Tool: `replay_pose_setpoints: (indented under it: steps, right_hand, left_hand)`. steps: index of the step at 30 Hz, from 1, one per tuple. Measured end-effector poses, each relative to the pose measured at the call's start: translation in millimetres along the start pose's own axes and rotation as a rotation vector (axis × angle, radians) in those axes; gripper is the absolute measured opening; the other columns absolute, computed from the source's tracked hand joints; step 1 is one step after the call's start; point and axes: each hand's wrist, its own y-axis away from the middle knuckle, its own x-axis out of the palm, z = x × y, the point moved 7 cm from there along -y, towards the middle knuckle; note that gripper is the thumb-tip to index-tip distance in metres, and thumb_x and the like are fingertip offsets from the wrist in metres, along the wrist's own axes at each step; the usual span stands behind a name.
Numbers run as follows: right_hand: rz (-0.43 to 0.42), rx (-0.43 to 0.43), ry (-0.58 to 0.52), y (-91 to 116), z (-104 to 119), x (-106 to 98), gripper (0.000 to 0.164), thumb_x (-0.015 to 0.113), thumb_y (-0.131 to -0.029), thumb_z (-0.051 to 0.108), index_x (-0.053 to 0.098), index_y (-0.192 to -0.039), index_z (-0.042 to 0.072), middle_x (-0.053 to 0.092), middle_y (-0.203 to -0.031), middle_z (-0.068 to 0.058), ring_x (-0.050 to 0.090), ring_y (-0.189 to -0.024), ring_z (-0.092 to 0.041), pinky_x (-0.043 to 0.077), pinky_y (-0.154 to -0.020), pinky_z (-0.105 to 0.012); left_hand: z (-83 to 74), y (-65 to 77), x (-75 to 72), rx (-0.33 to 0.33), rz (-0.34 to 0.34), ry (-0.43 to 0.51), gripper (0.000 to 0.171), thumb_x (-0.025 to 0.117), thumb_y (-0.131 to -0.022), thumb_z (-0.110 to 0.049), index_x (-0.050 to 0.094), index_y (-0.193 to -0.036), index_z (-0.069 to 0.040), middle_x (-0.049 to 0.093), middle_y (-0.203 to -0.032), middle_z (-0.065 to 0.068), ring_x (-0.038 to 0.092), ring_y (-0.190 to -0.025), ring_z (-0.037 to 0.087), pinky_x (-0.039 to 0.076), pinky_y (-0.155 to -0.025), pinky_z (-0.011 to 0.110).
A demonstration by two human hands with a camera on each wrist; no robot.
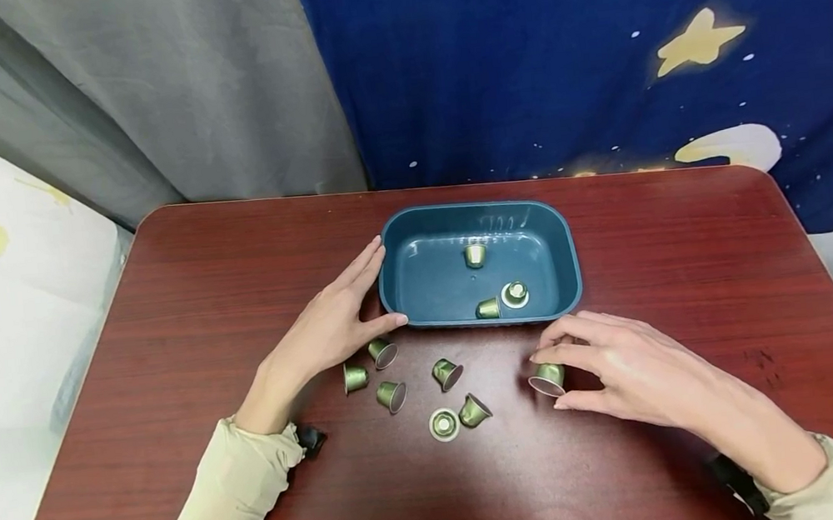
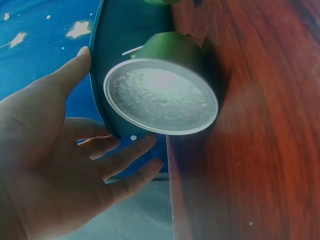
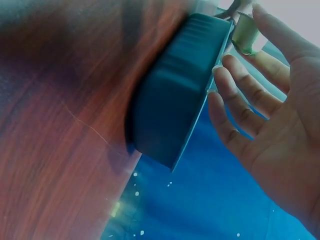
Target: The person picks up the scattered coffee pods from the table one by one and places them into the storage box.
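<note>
Between thumb and fingertips, my right hand (image 1: 622, 366) pinches a green coffee capsule (image 1: 548, 380) by its sides, its lid tilted down toward me. The right wrist view also shows this capsule (image 3: 247, 36), in front of the bin. My left hand (image 1: 325, 323) rests against the left end of the blue plastic bin (image 1: 426, 280), fingers extended and thumb at the near corner. Inside the bin lie three green capsules (image 1: 475, 256). Several more capsules (image 1: 392, 396) are scattered on the table before it; one large capsule (image 2: 160, 97) fills the middle of the left wrist view.
The reddish-brown wooden table (image 1: 235, 252) carries everything. Behind its far edge hang a grey curtain (image 1: 219, 86) and a blue star-patterned curtain (image 1: 517, 58). A white patterned surface (image 1: 15, 315) stands on the left.
</note>
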Motion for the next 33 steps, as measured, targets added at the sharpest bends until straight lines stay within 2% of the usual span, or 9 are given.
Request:
replay_pose_setpoints:
  steps: [6, 13, 19, 23, 26, 27, 30, 33]
  right_hand:
    - [-0.001, 0.002, -0.025, -4.0, -5.2, -4.9, 0.038, 0.075, -0.085, 0.049, 0.073, -0.114, 0.024, 0.059, -0.117, 0.015, 0.055, -0.102, 0.0, 0.05, -0.08, -0.022]
    - [-0.027, -0.014, -0.02, -7.0, -9.0, -9.7, 0.038, 0.079, -0.082, 0.043, 0.073, -0.112, 0.022, 0.059, -0.117, 0.015, 0.054, -0.106, 0.0, 0.046, -0.084, -0.02]
    - [-0.05, -0.017, -0.02, -9.2, -11.3, -15.2, 0.037, 0.07, -0.089, 0.05, 0.072, -0.112, 0.021, 0.059, -0.117, 0.013, 0.056, -0.103, -0.002, 0.046, -0.082, -0.022]
    - [-0.059, -0.012, -0.011, -11.6, -13.4, -19.6, 0.037, 0.078, -0.084, 0.044, 0.072, -0.113, 0.022, 0.06, -0.117, 0.012, 0.056, -0.1, -0.006, 0.048, -0.079, -0.025]
    - [-0.056, 0.001, 0.003, -13.8, -15.8, -23.6, 0.04, 0.083, -0.079, 0.039, 0.073, -0.114, 0.023, 0.06, -0.116, 0.013, 0.053, -0.097, -0.003, 0.045, -0.076, -0.02]
    - [-0.059, 0.003, 0.008, -14.6, -16.3, -25.1, 0.04, 0.082, -0.078, 0.04, 0.073, -0.113, 0.023, 0.06, -0.116, 0.013, 0.052, -0.096, -0.003, 0.044, -0.075, -0.019]
    - [-0.067, 0.008, 0.025, -17.0, -17.9, -28.4, 0.041, 0.07, -0.086, 0.056, 0.074, -0.112, 0.024, 0.06, -0.116, 0.014, 0.049, -0.095, 0.0, 0.039, -0.074, -0.014]
    - [-0.075, 0.006, 0.034, -18.8, -18.9, -29.3, 0.043, 0.068, -0.087, 0.057, 0.074, -0.112, 0.022, 0.06, -0.115, 0.013, 0.049, -0.094, 0.0, 0.039, -0.074, -0.014]
  left_hand:
    - [0.5, -0.4, 0.0, -0.001, 0.0, 0.009, 0.097, 0.066, -0.089, -0.057, 0.016, -0.16, -0.016, 0.009, -0.166, -0.005, 0.026, -0.147, 0.017, 0.036, -0.112, 0.046]
    - [1.4, -0.7, 0.5, -0.003, 0.0, 0.018, 0.097, 0.068, -0.089, -0.055, 0.015, -0.16, -0.017, 0.007, -0.166, -0.008, 0.026, -0.147, 0.017, 0.035, -0.112, 0.046]
    - [0.9, -2.2, 0.7, -0.003, -0.001, 0.028, 0.097, 0.071, -0.088, -0.051, 0.016, -0.16, -0.016, 0.007, -0.166, -0.008, 0.026, -0.147, 0.017, 0.035, -0.112, 0.046]
    - [1.1, -1.8, 1.1, -0.005, 0.006, 0.019, 0.097, 0.069, -0.088, -0.054, 0.015, -0.16, -0.017, 0.006, -0.166, -0.009, 0.025, -0.147, 0.016, 0.035, -0.112, 0.045]
    - [0.2, -1.6, 0.5, -0.002, 0.009, 0.02, 0.097, 0.068, -0.089, -0.055, 0.015, -0.16, -0.016, 0.006, -0.166, -0.009, 0.025, -0.147, 0.016, 0.035, -0.112, 0.045]
    - [-0.2, -1.6, 0.3, -0.002, 0.008, 0.022, 0.097, 0.068, -0.089, -0.055, 0.015, -0.16, -0.016, 0.006, -0.166, -0.009, 0.025, -0.147, 0.016, 0.035, -0.112, 0.045]
    - [-0.8, -1.5, -0.1, 0.001, 0.003, 0.027, 0.097, 0.068, -0.089, -0.055, 0.016, -0.16, -0.016, 0.006, -0.166, -0.009, 0.025, -0.147, 0.016, 0.035, -0.112, 0.045]
    - [-0.4, -1.5, 0.3, 0.001, 0.0, 0.027, 0.097, 0.068, -0.088, -0.056, 0.015, -0.16, -0.016, 0.006, -0.166, -0.009, 0.025, -0.147, 0.016, 0.035, -0.112, 0.045]
